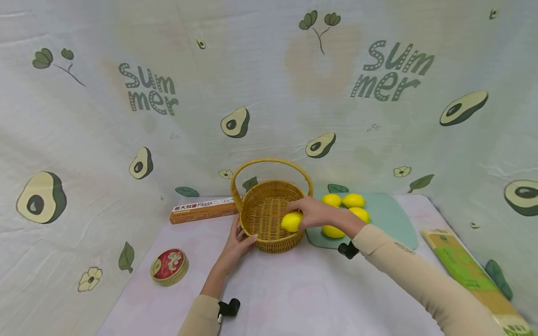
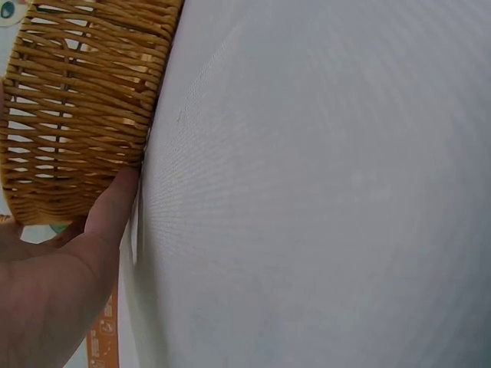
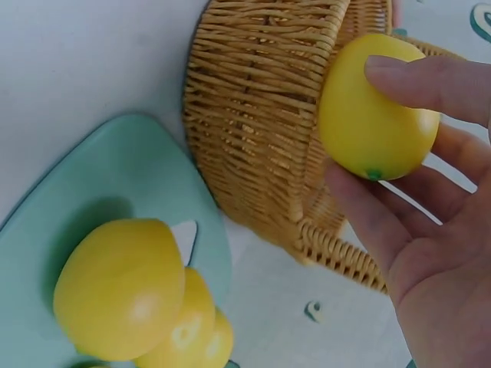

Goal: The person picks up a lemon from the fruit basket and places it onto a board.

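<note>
A wicker basket (image 1: 272,246) with a tall arched handle stands on the table, and its woven bottom shows bare in the head view. At its left side my left hand (image 1: 235,247) holds it, the thumb (image 2: 115,203) lying low against the wicker and the other fingers round the far side. Between thumb and fingers, my right hand (image 1: 313,213) grips a lemon (image 3: 376,107) at the basket's right rim, above the opening. Several more lemons (image 1: 353,201) lie on a pale green cutting board (image 1: 392,228) just right of the basket.
A pasta box (image 1: 203,213) lies behind and left of the basket. Nearer on the left sits a round red and gold tin (image 1: 170,267). Along the right edge of the table runs a long green and yellow packet (image 1: 466,270). Printed cloth (image 1: 269,84) hangs at the back and sides.
</note>
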A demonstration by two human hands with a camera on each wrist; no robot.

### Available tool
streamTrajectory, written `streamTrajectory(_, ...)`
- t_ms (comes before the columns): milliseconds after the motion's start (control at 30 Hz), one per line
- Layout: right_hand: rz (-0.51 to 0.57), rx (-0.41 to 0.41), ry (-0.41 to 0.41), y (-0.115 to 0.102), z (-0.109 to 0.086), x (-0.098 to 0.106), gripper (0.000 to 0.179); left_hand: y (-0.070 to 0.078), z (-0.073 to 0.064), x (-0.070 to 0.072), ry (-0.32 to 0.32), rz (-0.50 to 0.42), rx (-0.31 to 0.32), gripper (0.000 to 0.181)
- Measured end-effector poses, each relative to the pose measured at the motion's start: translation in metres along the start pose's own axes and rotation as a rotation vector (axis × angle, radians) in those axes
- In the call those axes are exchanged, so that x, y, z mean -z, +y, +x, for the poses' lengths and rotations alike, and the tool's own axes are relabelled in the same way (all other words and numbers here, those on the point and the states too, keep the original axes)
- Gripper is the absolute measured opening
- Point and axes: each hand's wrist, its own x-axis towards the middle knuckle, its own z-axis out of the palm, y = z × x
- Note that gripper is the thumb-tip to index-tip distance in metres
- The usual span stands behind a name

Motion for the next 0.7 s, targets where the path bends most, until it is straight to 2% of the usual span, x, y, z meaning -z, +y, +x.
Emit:
streamTrajectory(500, -0.038, -0.017, 0.154, 0.029, -0.05, 0.014, 0.052, 0.002, -0.003, 0.008, -0.015, -0.028, -0.002, 0.105)
streamTrajectory(700, -0.039, -0.058, 0.188, 0.045, -0.071, 0.013, 0.052, 0.005, -0.004, 0.01, -0.004, -0.016, -0.006, 0.103)
